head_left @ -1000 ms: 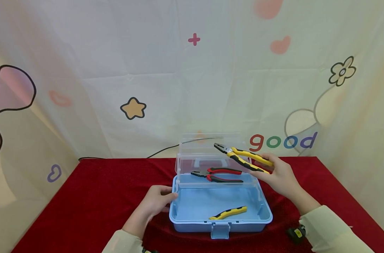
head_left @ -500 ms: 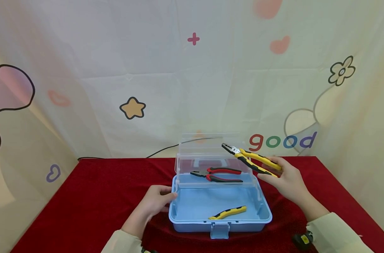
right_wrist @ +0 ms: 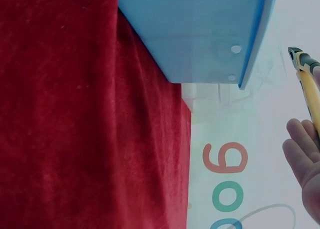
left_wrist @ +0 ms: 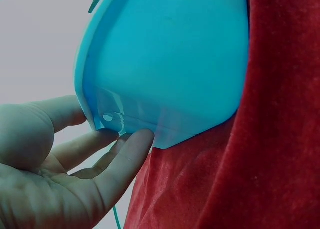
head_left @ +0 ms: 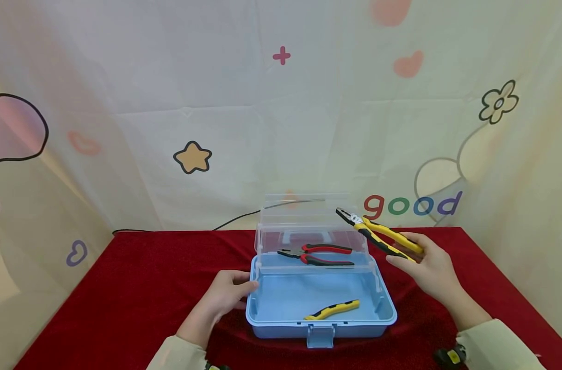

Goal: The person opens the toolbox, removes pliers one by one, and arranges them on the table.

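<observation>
A light blue toolbox (head_left: 281,330) stands with its transparent lid (head_left: 304,213) raised at the back. My left hand (head_left: 222,295) holds its left side, thumb at the rim and fingers outside; the left wrist view shows this hand (left_wrist: 107,189) pinching the corner of the toolbox (left_wrist: 165,49). To the right of the lid, my right hand (head_left: 433,267) grips yellow-and-black pliers (head_left: 377,239) by the handles, head pointing up and left. Inside the toolbox, a yellow-and-black curved handle (head_left: 334,310) shows above the front wall, its other end hidden.
Red-and-black pliers (head_left: 329,261) lie on a clear tray across the back of the toolbox. A blue latch (head_left: 321,336) hangs at its front. Red cloth (head_left: 146,298) covers the table, and a printed curtain (head_left: 234,128) hangs behind, with a black cable (head_left: 236,218) before it.
My right hand has moved right and slightly down with the yellow-and-black pliers, away from above the tray. The left hand and toolbox stay put.
</observation>
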Available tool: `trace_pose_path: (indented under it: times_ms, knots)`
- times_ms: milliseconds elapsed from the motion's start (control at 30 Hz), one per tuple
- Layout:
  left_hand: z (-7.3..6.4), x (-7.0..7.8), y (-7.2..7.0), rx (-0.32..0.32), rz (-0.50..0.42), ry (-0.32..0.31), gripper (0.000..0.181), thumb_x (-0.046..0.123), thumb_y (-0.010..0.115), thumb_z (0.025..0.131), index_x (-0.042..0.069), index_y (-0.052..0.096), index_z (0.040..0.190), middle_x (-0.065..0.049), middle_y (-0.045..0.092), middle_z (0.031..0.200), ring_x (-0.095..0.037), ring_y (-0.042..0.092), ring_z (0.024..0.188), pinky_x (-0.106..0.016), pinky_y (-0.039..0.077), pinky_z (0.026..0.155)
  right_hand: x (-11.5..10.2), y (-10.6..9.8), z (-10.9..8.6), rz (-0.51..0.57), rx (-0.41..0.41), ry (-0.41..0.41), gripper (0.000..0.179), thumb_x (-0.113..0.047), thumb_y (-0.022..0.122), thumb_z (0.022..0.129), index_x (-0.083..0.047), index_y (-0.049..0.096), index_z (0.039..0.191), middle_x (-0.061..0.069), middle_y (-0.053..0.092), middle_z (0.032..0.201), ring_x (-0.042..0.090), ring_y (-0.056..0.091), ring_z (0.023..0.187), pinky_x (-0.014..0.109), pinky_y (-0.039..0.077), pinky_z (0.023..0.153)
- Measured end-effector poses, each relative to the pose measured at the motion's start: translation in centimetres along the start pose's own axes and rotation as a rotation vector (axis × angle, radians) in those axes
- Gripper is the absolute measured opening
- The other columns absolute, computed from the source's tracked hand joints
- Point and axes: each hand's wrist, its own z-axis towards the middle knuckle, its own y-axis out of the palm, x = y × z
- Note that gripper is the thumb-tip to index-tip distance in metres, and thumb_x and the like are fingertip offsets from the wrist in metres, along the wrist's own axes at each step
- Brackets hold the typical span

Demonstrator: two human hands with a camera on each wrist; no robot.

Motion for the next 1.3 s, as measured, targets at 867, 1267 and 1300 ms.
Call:
trace_pose_path:
  times_ms: [867, 1267, 1300]
  knots:
    - [-0.1, -0.1, 0.0, 0.006, 0.0, -0.002, 0.042, 0.016, 0.064, 0.09, -0.007, 0.056, 0.125, -0.022, 0.063, 0.114, -0.023, 0.068, 0.087, -0.041, 0.059, 0.07, 1.7, -0.2, -1.4, 0.014, 0.071, 0.109, 0.064, -0.032, 0.073, 0.082, -0.001, 0.046, 0.131, 0.022, 0.054, 0.119, 0.033, 0.053, 0.1, 0.011, 0.047, 0.061]
    - [-0.1, 0.0, 0.1, 0.014, 0.006, -0.003, 0.042, 0.016, 0.064, 0.09, -0.006, 0.056, 0.125, -0.022, 0.063, 0.115, -0.023, 0.068, 0.087, -0.041, 0.059, 0.07, 2.2, -0.1, -2.0, 0.018, 0.112, 0.162, 0.064, -0.034, 0.072, 0.083, -0.001, 0.046, 0.131, 0.021, 0.053, 0.118, 0.028, 0.049, 0.1, 0.011, 0.047, 0.06]
    - [-0.1, 0.0, 0.1, 0.015, 0.007, -0.003, 0.042, 0.016, 0.064, 0.09, -0.006, 0.056, 0.125, -0.022, 0.063, 0.115, -0.023, 0.068, 0.087, -0.041, 0.059, 0.07, 2.3, -0.1, -2.0, 0.016, 0.114, 0.165, 0.064, -0.035, 0.072, 0.083, -0.001, 0.047, 0.131, 0.021, 0.053, 0.118, 0.028, 0.049, 0.099, 0.011, 0.047, 0.06]
